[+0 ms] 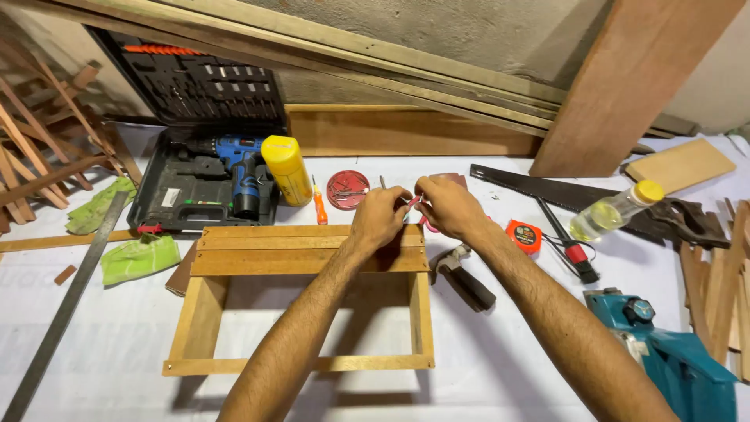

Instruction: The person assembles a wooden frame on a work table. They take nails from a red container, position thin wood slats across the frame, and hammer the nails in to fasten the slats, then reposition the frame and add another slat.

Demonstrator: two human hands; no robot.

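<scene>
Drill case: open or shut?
Open. The drill case has its lid propped up behind it, bits visible, and the blue drill lies in the base.

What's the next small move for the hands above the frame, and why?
Probably lower the small pink-handled item toward the top rail of the wooden frame. The left hand and right hand pinch it together just above that rail, apart from the wood, so nothing is set yet. What the item is exactly is too small to tell.
</scene>
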